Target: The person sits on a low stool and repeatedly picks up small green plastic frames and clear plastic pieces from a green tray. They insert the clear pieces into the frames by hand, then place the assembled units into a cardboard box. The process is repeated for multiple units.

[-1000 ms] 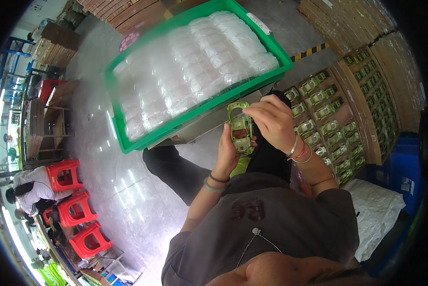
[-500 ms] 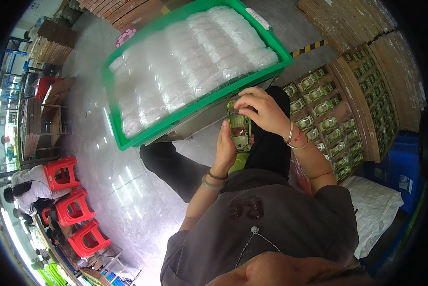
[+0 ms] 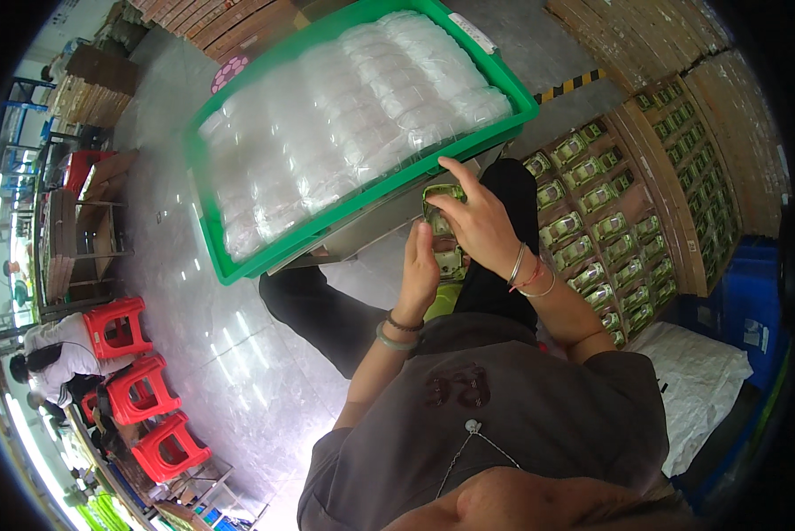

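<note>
My left hand (image 3: 418,273) holds a small green-edged shell (image 3: 451,262), shaped like a toy car body with window-like openings, upright above my lap. Its thumb lies along the near-left side, and the other fingers are hidden behind the piece. Over the upper right part of the shell is my right hand (image 3: 488,223), its index finger stretched up and away, with the thumb bent across the shell's upper end. Nothing shows between those fingers. Several similar green pieces (image 3: 612,226) sit in rows on a brown board to my right.
A green tub (image 3: 362,202) full of clear-wrapped white bundles stands in front of me. More boards of green pieces (image 3: 691,168) lean at the right, near a blue bin (image 3: 752,305) and a white sack (image 3: 703,389). Red stools (image 3: 136,389) and a seated person (image 3: 57,354) are at left.
My right hand has shifted down and slightly left over the shell, and its index finger has stretched out. The left hand keeps its hold with little movement.
</note>
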The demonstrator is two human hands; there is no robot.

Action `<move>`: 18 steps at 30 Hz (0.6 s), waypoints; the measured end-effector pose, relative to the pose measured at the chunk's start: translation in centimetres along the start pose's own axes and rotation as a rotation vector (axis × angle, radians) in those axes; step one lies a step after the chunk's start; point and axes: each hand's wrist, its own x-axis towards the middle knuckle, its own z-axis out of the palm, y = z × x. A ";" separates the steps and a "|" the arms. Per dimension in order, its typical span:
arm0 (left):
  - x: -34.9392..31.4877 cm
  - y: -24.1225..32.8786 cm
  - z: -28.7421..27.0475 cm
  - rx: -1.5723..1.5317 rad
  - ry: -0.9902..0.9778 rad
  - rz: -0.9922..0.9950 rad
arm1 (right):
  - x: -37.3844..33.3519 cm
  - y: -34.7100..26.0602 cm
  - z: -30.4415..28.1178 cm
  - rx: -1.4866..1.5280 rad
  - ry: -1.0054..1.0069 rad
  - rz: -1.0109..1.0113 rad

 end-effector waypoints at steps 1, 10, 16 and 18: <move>0.4 -0.5 0.1 0.067 0.018 0.082 | -0.3 -0.5 0.1 -0.004 0.015 0.009; 2.0 -1.3 -0.6 0.539 0.183 0.425 | -2.0 -1.2 3.0 0.271 0.323 0.247; 1.8 -1.2 -0.2 0.673 0.242 0.507 | -3.2 0.0 4.5 0.587 0.245 0.532; 2.0 -2.0 -0.3 0.686 0.252 0.517 | -3.4 0.2 4.8 0.608 0.261 0.541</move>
